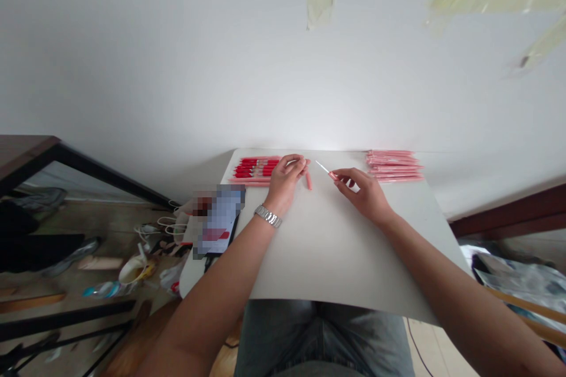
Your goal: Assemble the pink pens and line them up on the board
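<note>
On my feed the right hand [363, 193] is pinched shut on a thin refill [326, 171], tip pointing to 10 o'clock. The left hand [286, 179] sits half-curled at the board's [327, 247] 11 o'clock, fingertips on a pink barrel [308, 180] beside the red pens [256, 168], though I can't tell if it actually grips it. Feels like the pick-up step, and I'd say the next move needs that tip lined up straight with the barrel's end.

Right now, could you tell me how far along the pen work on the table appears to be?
Seemingly done: a row of red pens lies by the left hand. In hand: that hand grips a pink tube; the right hand pinches a thin refill. Left: a stack of pink tubes lies untouched at the right.
</note>
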Available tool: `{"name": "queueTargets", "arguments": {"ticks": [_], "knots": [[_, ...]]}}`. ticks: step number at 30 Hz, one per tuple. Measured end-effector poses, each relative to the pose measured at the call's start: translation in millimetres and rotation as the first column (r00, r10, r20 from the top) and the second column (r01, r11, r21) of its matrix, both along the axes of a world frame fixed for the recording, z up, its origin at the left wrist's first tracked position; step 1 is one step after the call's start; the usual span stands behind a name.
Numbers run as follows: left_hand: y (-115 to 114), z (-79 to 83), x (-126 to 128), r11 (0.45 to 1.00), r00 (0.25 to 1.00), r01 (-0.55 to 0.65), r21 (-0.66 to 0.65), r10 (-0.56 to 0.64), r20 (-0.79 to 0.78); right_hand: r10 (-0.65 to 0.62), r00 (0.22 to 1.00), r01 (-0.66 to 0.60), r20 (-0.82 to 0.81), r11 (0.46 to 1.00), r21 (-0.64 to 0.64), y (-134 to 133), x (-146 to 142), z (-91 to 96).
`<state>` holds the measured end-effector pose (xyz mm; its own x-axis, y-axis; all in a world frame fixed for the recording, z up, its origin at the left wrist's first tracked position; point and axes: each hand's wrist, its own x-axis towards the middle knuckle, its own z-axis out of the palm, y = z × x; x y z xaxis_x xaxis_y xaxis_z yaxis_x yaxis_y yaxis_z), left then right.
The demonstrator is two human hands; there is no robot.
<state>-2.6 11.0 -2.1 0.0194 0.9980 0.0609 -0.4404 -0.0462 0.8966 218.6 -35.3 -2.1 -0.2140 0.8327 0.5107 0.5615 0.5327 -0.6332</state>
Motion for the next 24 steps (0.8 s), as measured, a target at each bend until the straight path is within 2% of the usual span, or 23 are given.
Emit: {"name": "queueTargets", "arguments": {"ticks": [6,24], "knots": [[-2.0,0.7,0.1,0.999,0.999,0.029,-0.029,-0.028,0.028,0.014,1.0,-0.013,0.02,1.0,-0.007,0.5,0.4,-0.3],[-5.0,5.7,1.8,0.996,0.995,0.093,0.003,-0.093,0.026,0.016,0.999,-0.015,0.052,1.0,-0.026,1.4,2.2,-2.3]]}}
